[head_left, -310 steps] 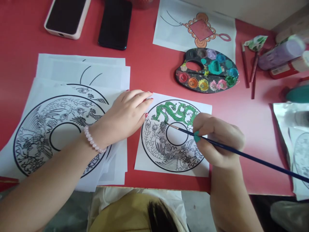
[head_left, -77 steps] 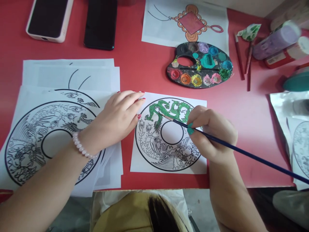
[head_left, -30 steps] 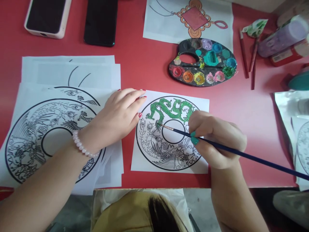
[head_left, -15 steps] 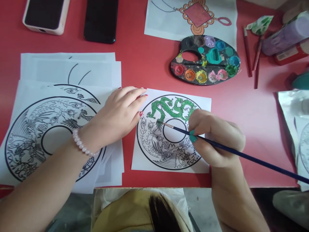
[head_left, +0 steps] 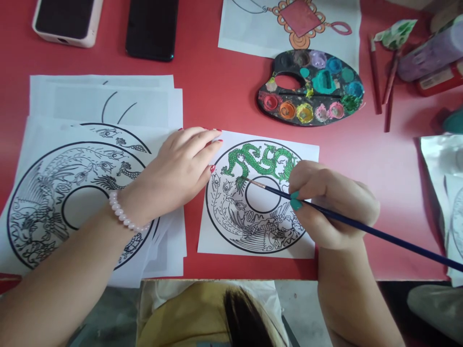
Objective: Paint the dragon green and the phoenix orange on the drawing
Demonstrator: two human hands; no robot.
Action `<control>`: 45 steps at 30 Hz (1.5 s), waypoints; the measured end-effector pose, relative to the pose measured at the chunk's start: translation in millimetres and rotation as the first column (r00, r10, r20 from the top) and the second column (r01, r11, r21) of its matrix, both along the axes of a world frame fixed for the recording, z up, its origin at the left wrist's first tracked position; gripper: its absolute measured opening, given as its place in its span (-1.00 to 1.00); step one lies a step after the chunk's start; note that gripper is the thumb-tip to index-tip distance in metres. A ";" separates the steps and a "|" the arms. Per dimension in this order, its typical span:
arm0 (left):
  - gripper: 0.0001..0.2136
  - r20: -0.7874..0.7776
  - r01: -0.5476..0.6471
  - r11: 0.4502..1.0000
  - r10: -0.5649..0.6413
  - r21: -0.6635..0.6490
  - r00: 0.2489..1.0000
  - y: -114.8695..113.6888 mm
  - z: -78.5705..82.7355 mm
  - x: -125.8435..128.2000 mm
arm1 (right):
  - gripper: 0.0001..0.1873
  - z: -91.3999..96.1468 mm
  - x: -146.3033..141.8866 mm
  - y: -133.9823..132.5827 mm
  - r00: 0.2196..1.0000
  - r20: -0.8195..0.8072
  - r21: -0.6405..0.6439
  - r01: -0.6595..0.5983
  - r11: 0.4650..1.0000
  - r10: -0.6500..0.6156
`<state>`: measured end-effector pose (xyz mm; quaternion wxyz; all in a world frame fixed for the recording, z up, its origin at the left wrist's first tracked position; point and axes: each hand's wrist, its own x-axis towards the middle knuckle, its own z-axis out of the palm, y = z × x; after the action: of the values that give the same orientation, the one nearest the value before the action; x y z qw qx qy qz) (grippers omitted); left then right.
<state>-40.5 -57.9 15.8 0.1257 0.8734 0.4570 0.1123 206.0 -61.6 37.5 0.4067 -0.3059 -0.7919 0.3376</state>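
Head view: the right hand (head_left: 333, 205) is closed in a pen grip round the blue paintbrush (head_left: 365, 230); over the last few seconds its bristles have come down off the green dragon (head_left: 262, 161) body to the clawed foot just above the inner ring, and in the last half second they have edged a little to the right. The colouring seems to be at the dragon's lower edge; the bird and flowers below are bare outline. The left hand (head_left: 181, 166) lies flat with fingers together, holding nothing; its fingertips press the left edge of the small sheet (head_left: 217, 243), which sits at the near middle of the red table (head_left: 224, 91), where it was. Beside it lies a stack of printed sheets (head_left: 90, 101) under the left wrist; the palette (head_left: 311, 89) is well apart, beyond the sheet; two phones (head_left: 152, 26) lie farther off. Nothing lies across the drawing; the left fingers are near the bristles but apart from them.
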 end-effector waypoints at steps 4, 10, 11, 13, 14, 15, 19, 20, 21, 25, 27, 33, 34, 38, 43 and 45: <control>-0.61 0.014 -0.006 1.000 0.006 -0.010 1.000 -0.2 0.1 0.4 | -0.78 0.5 -0.6 -0.3 1.000 0.025 0.012 -0.013 1.000 0.012; -0.61 0.012 -0.006 1.000 0.006 -0.010 1.000 0.0 -0.4 0.0 | -0.79 -0.6 2.0 -1.2 1.000 -0.011 -0.010 -0.009 1.000 0.009; -0.61 0.016 -0.004 1.000 0.005 -0.009 1.000 0.0 -0.3 -0.1 | -0.79 -0.6 2.0 -1.3 1.000 -0.004 -0.010 -0.013 1.000 0.013; -0.60 0.022 -0.003 1.000 0.003 -0.012 1.000 0.0 0.0 0.0 | -0.79 -0.3 1.6 -1.7 1.000 0.016 -0.013 -0.017 1.000 0.017; -0.60 0.022 -0.003 1.000 0.003 -0.014 1.000 0.0 0.2 0.1 | -0.79 -0.1 1.4 -2.0 1.000 0.022 -0.016 -0.021 1.000 0.021; -0.60 0.020 -0.006 1.000 0.006 -0.015 1.000 -0.1 0.4 0.2 | -0.79 0.0 1.2 -2.3 0.999 0.021 -0.021 -0.027 0.999 0.028; -0.61 0.010 -0.010 1.000 0.011 -0.017 1.000 -0.2 0.4 0.4 | -0.81 0.0 1.9 -3.7 1.000 0.019 -0.027 -0.016 1.000 0.016; -0.61 0.008 -0.008 1.000 0.009 -0.014 1.000 -0.2 0.2 0.2 | -0.81 -0.1 2.2 -4.0 1.000 0.023 -0.023 -0.004 1.000 0.005; -0.61 0.006 -0.005 1.000 0.005 -0.011 1.000 -0.1 0.0 0.1 | -0.81 -0.2 2.4 -4.2 1.000 0.031 -0.023 0.005 1.000 -0.004; -0.62 -0.007 -0.009 1.000 0.009 -0.006 1.000 0.2 0.3 0.2 | -0.81 0.1 2.4 -3.6 0.999 0.030 -0.032 -0.012 0.999 0.013; -0.63 -0.015 -0.015 1.000 0.015 -0.004 1.000 0.2 0.9 0.7 | -0.80 0.3 2.1 -2.8 1.000 0.015 -0.025 -0.014 1.000 0.015; -0.63 -0.022 0.003 0.999 -0.002 0.053 1.000 0.2 0.5 -0.5 | -0.79 1.6 1.6 -0.2 0.997 0.001 -0.043 -0.072 0.997 0.072; -0.63 -0.025 0.001 0.999 0.000 0.052 1.000 0.3 0.3 -1.0 | -0.79 1.9 1.6 0.2 0.998 -0.008 -0.031 -0.063 0.998 0.062; -0.64 -0.014 0.013 0.997 -0.012 0.071 1.000 0.8 0.2 -2.3 | -0.78 1.9 2.7 0.4 1.000 0.014 -0.003 -0.007 1.000 0.007; -0.64 -0.006 0.018 0.996 -0.018 0.084 1.000 1.5 0.3 -2.8 | -0.81 0.2 4.9 -0.6 1.000 -0.011 -0.052 0.007 0.999 -0.008; -0.64 0.002 0.019 0.997 -0.019 0.079 1.000 1.5 0.2 -3.2 | -0.81 0.1 4.7 -0.4 1.000 -0.009 -0.048 0.026 0.999 -0.026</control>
<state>-43.7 -56.4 16.0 0.0926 0.8818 0.4437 0.1302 210.7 -61.9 37.6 0.4075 -0.3241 -0.7775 0.3528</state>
